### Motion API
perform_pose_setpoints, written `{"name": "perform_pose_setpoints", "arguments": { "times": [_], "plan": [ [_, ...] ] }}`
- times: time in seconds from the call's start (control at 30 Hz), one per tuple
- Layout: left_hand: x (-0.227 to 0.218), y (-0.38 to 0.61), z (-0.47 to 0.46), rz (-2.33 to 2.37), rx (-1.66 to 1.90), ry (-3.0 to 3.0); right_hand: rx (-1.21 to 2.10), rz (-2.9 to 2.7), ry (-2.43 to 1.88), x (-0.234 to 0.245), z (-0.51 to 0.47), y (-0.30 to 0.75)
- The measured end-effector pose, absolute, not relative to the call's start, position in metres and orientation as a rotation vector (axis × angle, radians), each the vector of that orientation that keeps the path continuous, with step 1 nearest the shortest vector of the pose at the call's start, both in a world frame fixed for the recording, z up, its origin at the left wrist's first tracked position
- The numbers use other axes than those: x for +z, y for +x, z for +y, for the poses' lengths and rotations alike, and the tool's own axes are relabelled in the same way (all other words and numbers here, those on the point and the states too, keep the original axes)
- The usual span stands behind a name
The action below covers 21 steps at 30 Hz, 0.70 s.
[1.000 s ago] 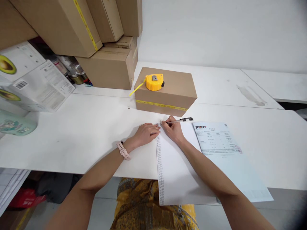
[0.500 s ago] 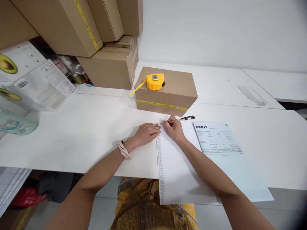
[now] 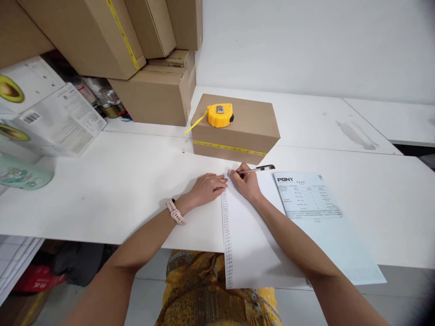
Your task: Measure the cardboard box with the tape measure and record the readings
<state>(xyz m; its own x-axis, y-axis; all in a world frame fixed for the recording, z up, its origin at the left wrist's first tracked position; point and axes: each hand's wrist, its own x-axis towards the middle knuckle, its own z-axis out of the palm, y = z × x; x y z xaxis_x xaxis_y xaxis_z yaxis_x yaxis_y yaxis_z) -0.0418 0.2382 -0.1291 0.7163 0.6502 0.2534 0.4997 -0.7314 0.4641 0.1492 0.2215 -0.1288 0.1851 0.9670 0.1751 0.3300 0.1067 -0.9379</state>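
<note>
My right hand [image 3: 247,182] grips a pen [image 3: 260,168], its tip at the top left of a white spiral notebook [image 3: 251,244]. What the tip marks is hidden or too small to read. My left hand [image 3: 208,188] lies flat, fingertips on the notebook's upper left corner by the spiral edge, with a pale pink watch band on the wrist. A printed sheet headed PONY [image 3: 316,217] lies right of the notebook. Just beyond my hands stands a cardboard box [image 3: 254,117] with a yellow tape measure [image 3: 219,116] on top, its yellow strap hanging over the left side.
Stacked cardboard boxes [image 3: 149,93] rise at the back left. Avocado-printed white boxes [image 3: 57,122] and a mint-green bottle [image 3: 27,172] stand on the left of the white table [image 3: 102,190]. The notebook and sheet overhang the table's front edge.
The pen's upper end has shifted very slightly left. Both hands and the objects otherwise stay in place, apart from a tiny shift of the view.
</note>
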Motion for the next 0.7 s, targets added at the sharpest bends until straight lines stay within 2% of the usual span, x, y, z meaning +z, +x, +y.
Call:
{"name": "perform_pose_setpoints", "arguments": {
  "times": [0.7],
  "plan": [
    [-0.1347, -0.0429, 0.2394, 0.87, 0.599, 2.553, 0.772, -1.303, -1.452, -0.1284, 0.2206, 0.1506]
  ]
}}
